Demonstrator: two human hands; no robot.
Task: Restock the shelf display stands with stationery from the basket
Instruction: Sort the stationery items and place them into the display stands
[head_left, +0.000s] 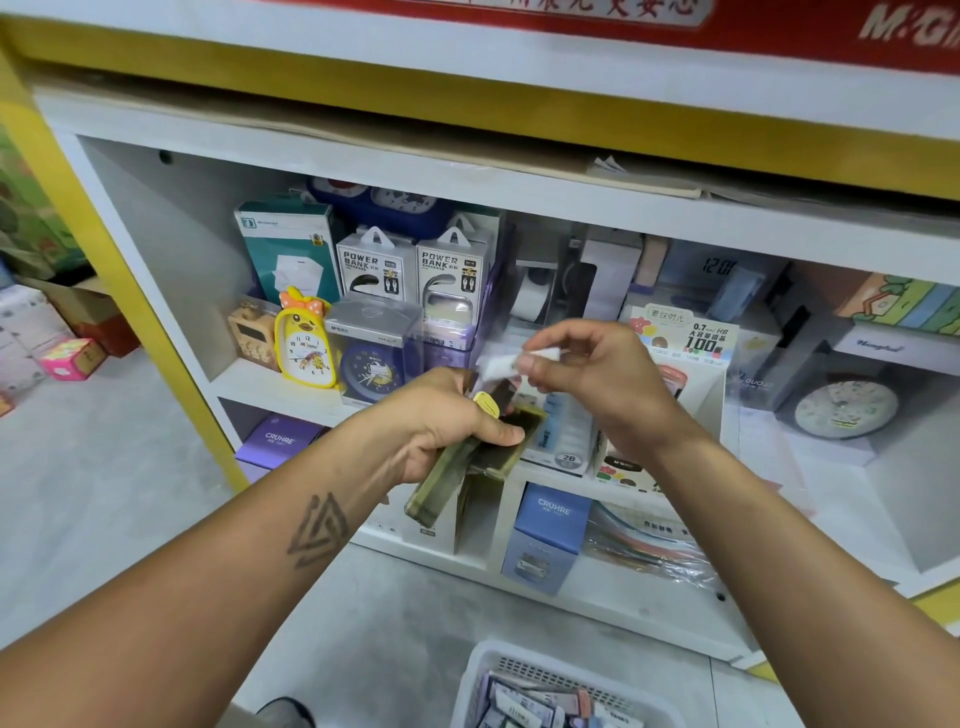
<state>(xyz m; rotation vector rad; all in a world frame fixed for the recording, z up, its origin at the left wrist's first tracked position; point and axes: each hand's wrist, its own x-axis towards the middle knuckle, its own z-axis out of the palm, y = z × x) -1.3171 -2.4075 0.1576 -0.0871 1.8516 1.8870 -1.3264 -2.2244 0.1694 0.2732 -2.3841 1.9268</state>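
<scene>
Gripping an olive-green pack (467, 467) in closed fingers, the left hand (447, 421) holds it before the white shelf (291, 395); the right hand (597, 379) pinches a small white item (498, 366) between thumb and fingertips. Stationery basket (483, 670) sits on the floor below

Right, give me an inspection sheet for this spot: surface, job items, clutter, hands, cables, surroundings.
Surface: white shelf unit with yellow trim, stocked across two visible levels.
Job's things: white basket on the floor below, holding small stationery packs; olive-green packs in the left hand; lead-refill display stand behind the right hand.
Clutter: yellow duck clock, two power bank boxes, blue clock in a clear box, purple boxes on the lower shelf.
Grippers: left hand closed on the olive-green packs; right hand pinching a small white item.
Cables: nothing seen.
Surroundings: grey floor, cartons stacked at far left.
</scene>
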